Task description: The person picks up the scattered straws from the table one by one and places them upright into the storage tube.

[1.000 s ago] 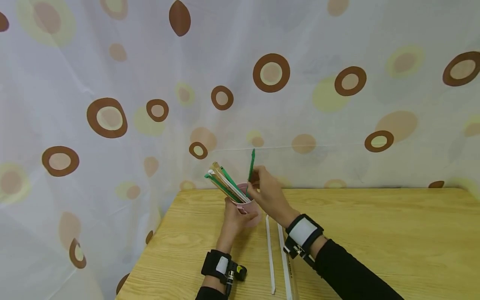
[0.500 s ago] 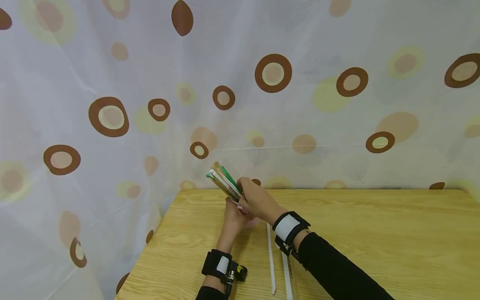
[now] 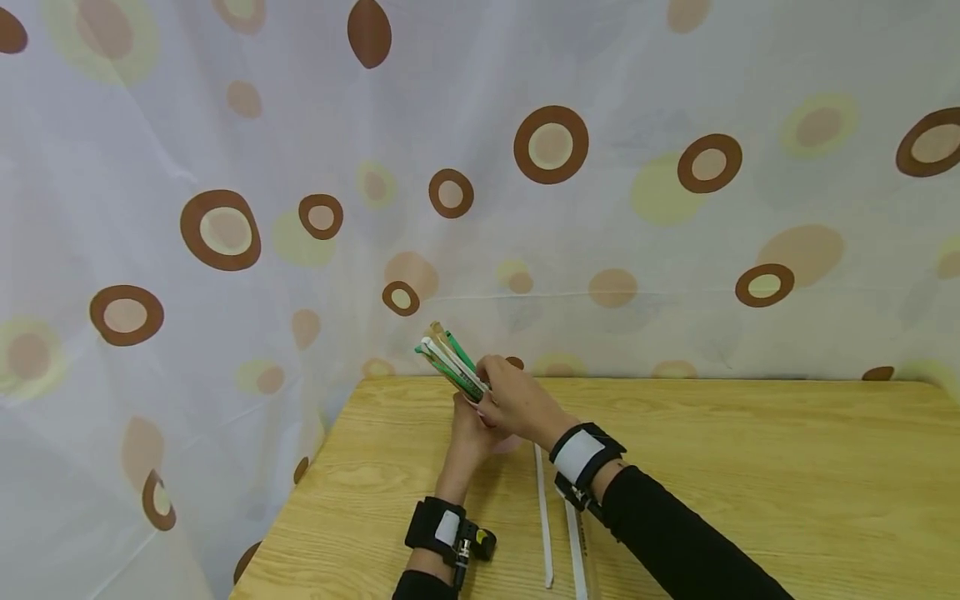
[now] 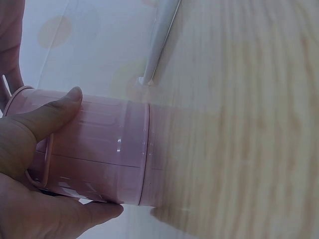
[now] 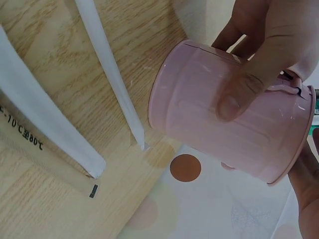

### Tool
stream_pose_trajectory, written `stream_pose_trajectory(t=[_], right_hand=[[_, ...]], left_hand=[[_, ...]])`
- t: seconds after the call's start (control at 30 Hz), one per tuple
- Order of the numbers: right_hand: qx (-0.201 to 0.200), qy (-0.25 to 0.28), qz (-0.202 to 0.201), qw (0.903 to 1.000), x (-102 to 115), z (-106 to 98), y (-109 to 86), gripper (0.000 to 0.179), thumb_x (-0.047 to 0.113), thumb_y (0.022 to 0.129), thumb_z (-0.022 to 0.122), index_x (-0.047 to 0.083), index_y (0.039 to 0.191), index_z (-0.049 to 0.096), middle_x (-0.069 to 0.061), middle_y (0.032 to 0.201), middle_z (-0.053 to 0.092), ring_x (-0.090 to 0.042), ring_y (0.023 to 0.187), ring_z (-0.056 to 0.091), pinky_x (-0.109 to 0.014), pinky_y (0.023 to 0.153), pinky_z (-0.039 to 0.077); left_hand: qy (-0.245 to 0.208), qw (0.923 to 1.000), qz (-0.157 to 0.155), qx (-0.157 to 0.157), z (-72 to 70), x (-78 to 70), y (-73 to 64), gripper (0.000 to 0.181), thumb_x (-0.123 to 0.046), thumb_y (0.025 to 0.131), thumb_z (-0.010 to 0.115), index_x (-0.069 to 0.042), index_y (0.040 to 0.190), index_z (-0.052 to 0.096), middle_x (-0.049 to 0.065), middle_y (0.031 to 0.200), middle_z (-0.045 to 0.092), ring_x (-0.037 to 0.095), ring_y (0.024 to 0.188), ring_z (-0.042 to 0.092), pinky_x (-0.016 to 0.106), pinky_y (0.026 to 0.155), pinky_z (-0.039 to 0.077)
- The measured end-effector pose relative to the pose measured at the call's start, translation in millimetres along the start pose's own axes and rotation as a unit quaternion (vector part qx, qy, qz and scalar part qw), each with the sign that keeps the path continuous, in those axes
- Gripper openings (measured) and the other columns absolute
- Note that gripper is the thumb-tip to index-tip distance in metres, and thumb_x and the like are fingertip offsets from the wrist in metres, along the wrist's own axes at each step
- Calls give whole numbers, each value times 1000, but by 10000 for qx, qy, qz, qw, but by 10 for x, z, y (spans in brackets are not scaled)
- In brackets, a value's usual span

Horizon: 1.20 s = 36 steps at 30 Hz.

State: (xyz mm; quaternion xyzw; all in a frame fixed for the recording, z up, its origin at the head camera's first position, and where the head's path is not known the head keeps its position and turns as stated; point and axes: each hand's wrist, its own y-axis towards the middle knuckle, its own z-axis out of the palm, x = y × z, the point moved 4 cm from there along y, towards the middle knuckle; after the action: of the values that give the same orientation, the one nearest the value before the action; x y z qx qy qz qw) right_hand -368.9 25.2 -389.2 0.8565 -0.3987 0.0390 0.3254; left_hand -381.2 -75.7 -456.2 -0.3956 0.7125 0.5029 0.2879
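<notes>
A pink metal bucket-shaped cup (image 5: 199,104) with a small handle stands tilted close over the wooden table. My left hand (image 3: 468,433) grips it, thumb (image 4: 60,112) along its side and fingers underneath. A bundle of wrapped straws (image 3: 452,362), green, white and tan, sticks out of its mouth and leans up and left. At the rim, my right hand (image 3: 517,402) has its fingers curled round the lower part of the straws. That hand hides most of the cup in the head view.
On the wooden table (image 3: 720,475), right of the cup, lie a thin white straw (image 3: 543,525), a thicker white one (image 5: 45,109) and a clear printed wrapper (image 5: 55,159) alongside. A patterned curtain (image 3: 637,208) hangs behind the table's back edge.
One second ago my right hand pinched an upright green straw above the cup's right side. It has since moved left and down onto the straw bundle. The left hand keeps its place.
</notes>
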Motion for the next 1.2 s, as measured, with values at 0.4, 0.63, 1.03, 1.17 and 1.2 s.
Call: stream_pose_trajectory(t=[0.4,0.63,1.03,1.17,1.2], right_hand=[[-636,298,237,9972,-42,-206,-90,28,8,82,54,4,109,50,-6,102,53,-11,87,52,-24,74,46],[-422,460,973,9933,-103,-344,-277,22,12,84,58,6,104,51,-5,98,53,-15,87,52,-30,75,47],[1342,349,2951,9454,-180,-449,-1083,28,18,84,60,-1,104,54,-6,83,55,-17,67,49,-32,58,43],[1680,278,3301,9285,-130,-375,-1355,36,19,83,63,-8,103,51,-7,73,53,-18,57,48,-29,50,41],[1680,220,3307,9284,-120,-358,-1398,35,19,82,63,-8,100,50,-7,71,51,-18,56,47,-29,49,40]], left_hand=[[-369,9992,-79,100,-77,-337,-39,69,-5,67,78,1,125,42,20,113,52,21,89,55,29,68,50],[-190,9964,-816,-109,-25,-71,-60,92,-5,62,82,1,135,27,24,132,32,29,117,45,36,98,38],[-18,9913,-1296,-246,39,148,-73,96,-7,61,83,1,135,23,21,127,38,26,112,46,34,88,45],[79,9921,-1225,-243,28,133,-50,96,-9,61,83,1,135,23,21,126,37,25,107,47,34,84,46],[108,9926,-1183,-242,26,124,-40,96,-9,61,83,1,136,23,21,127,37,25,108,46,34,87,45]])
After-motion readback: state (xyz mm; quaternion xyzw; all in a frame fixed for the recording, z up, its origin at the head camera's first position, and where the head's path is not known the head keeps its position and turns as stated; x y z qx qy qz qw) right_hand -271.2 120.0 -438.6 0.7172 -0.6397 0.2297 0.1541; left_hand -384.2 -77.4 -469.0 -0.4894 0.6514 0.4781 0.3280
